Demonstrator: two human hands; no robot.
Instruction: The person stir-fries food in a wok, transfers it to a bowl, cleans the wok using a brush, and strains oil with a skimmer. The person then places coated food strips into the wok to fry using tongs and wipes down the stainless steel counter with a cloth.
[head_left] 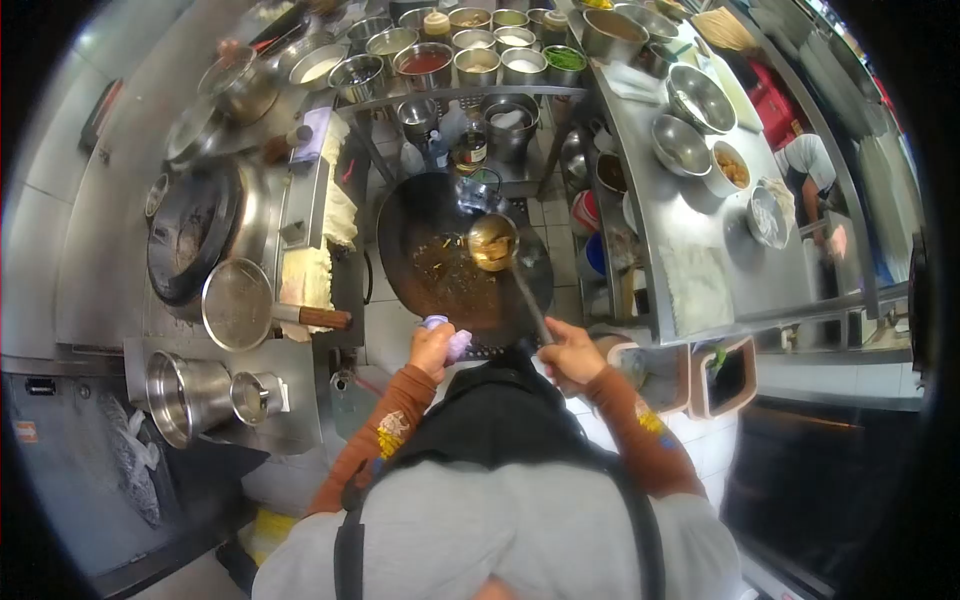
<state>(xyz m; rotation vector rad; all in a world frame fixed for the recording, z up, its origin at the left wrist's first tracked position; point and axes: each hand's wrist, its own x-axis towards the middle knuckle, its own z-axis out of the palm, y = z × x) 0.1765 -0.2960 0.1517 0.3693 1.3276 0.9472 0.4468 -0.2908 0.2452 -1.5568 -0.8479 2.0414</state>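
My left hand (432, 352) is closed around a folded purple cloth (460, 345) at the near edge of a large dark wok (398, 215); its grip on the wok is through the cloth. Brown liquid with small food bits (445, 275) lies in the bottom of the wok. My right hand (570, 357) is wrapped round the long handle of a ladle (493, 243). The ladle's bowl is over the right part of the wok and has some brown liquid and food pieces in it.
Several metal seasoning pots (422, 65) line the rack ahead. A strainer (237, 304) and a steel pot (185, 398) are on my left. Steel bowls (682, 145) stand on the right counter (665, 215), with bins (725, 378) below. Another person (808, 165) is beyond it.
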